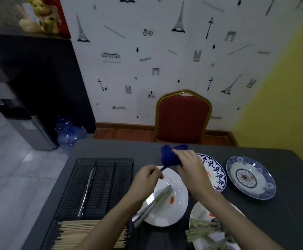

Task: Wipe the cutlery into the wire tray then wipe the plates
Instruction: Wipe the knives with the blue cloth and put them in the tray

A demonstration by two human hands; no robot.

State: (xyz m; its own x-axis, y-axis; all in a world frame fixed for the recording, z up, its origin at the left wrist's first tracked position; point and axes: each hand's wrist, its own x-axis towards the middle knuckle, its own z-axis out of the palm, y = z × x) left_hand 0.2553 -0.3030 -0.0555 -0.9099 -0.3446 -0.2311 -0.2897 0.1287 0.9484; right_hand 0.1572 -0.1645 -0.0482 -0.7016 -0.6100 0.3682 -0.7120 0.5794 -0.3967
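Two hands, one utensil mid-wipe above the white plate (167, 201).
My left hand (145, 179) pinches its thin, slippery handle; my right hand (188, 165) squeezes the soft blue cloth (168, 156) around its hidden end.

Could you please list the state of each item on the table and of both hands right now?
Left hand: pinching a dark utensil handle.
Right hand: gripping the blue cloth, wrapped around the utensil's far end.
White plate: orange smear, knives lying on it.
Wire tray: one knife in left compartment, chopsticks in near section.
Two blue patterned plates: empty.
Near-right plate: piled with chopsticks.
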